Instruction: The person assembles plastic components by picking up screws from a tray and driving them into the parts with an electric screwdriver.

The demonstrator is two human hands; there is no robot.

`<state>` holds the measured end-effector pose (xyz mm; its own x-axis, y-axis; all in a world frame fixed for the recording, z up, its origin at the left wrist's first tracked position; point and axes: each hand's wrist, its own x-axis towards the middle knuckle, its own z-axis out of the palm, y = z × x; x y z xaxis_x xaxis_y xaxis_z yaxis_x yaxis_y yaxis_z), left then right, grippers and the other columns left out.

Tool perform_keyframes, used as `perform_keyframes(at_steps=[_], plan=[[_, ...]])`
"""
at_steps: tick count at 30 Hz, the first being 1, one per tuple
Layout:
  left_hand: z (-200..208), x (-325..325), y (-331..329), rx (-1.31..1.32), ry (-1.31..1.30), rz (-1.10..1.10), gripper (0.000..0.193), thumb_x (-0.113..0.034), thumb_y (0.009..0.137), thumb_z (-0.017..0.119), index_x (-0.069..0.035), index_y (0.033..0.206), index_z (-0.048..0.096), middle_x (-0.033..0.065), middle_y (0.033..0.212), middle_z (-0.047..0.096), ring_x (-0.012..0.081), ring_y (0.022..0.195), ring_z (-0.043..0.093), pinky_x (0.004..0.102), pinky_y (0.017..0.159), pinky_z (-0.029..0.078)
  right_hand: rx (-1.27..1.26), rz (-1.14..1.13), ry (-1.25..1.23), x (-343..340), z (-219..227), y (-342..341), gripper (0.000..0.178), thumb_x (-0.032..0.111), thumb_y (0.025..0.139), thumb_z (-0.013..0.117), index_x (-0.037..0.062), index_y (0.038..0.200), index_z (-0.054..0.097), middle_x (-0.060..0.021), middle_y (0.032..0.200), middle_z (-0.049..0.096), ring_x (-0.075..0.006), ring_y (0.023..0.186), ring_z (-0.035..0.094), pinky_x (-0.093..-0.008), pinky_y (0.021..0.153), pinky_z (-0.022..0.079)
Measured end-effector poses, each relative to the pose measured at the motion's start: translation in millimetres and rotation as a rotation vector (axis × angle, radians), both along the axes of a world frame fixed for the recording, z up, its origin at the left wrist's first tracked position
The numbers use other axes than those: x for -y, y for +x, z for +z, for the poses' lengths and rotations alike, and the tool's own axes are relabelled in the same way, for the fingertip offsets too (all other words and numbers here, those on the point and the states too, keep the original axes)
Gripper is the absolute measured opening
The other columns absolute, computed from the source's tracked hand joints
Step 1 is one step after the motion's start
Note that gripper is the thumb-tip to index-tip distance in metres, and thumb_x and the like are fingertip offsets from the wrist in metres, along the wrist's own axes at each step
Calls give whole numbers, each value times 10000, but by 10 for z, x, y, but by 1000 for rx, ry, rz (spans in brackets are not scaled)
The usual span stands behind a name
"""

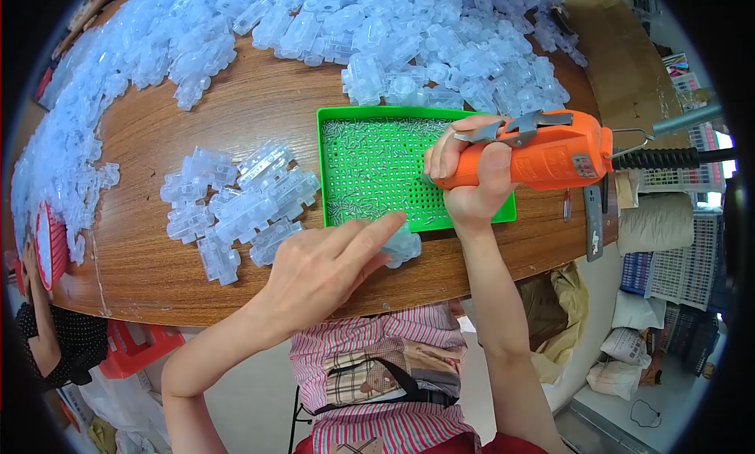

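Note:
My right hand (474, 188) is wrapped round an orange electric screwdriver (555, 157) with a grey lever along its top. The tool lies nearly level, its nose end over the green perforated tray (322, 165). Many small silvery screws (362, 130) are scattered in that tray. At the tray's near edge, my left hand (318, 272) has its fingers closed on a clear plastic housing (406, 249), mostly covered by the fingers. Left of the tray sits a loose group of similar clear housings (240, 206).
Large heaps of clear housings (393, 37) cover the far and left parts of the wooden table (259, 92). A metal ruler-like strip (593, 222) lies at the right edge. A cable and hook hold the screwdriver's rear. Another person's arm (43, 320) is beside a red basket (52, 246).

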<state>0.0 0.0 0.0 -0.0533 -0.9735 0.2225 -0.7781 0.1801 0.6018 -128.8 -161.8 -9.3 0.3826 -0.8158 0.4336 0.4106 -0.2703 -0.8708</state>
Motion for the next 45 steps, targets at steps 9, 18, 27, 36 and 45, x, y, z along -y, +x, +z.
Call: perform_keyframes(at_steps=[9,18,27,36,45], plan=[[-77,132,35,71,-277,-46,392,-121,770,749,-120,1146,638,50,935,650,233,833,607,360,700,467,-9,38,19,-9,-20,-2,551,563,877,571,35,1026,526,-31,567,457,-143,498,461,-303,469,416],[-170,106,51,-174,-185,-65,439,-247,737,792,-98,1124,648,62,965,648,244,875,616,381,744,473,192,138,31,-131,301,-119,538,481,879,632,5,1103,517,-48,626,511,-157,532,484,-304,498,416],[-262,90,-1,-356,-138,12,659,-246,679,839,-87,1241,534,40,978,694,235,954,634,362,835,440,75,305,-59,-685,758,-335,452,459,907,583,38,1068,546,-115,671,571,-217,593,529,-370,588,456],[147,-85,221,-391,-252,39,685,-95,668,772,-11,1252,424,166,1093,541,298,878,580,389,726,496,204,222,-173,-523,828,-454,722,728,830,491,50,1077,469,-59,620,521,-184,549,527,-345,537,481],[295,55,-26,172,-121,-76,237,-63,728,574,-23,955,520,90,858,516,231,827,519,336,750,436,188,198,-196,-482,786,-524,673,672,880,479,38,1105,471,-51,613,509,-176,550,516,-325,526,473]])
